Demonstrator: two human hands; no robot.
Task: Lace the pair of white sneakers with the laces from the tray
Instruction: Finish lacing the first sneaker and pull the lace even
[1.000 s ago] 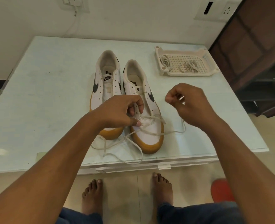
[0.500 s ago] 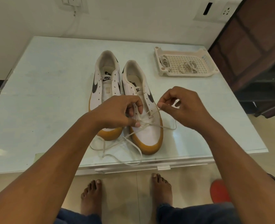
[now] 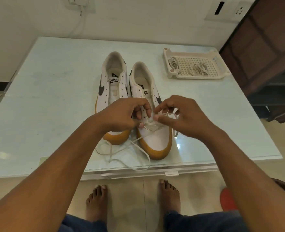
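— Checking hands: what do they hold?
— Left hand (image 3: 121, 114) curls on the eyelet flap of the right sneaker (image 3: 157, 141); right hand (image 3: 177, 114) pinches the lace (image 3: 138, 164) above its tongue.
— Edges and room?
— Lace slack loops at the near edge of the table (image 3: 46, 97). Left sneaker (image 3: 111, 84) lies just beside; tray (image 3: 222, 76) with spare laces (image 3: 198, 69) sits far right, well apart.

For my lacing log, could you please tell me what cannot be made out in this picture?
Head view:
Which eyelet the lace goes to on the right sneaker: hidden by the left hand and right hand.
Laces in the tray: too small to count.
Red object, lower right: partly hidden by the right arm.
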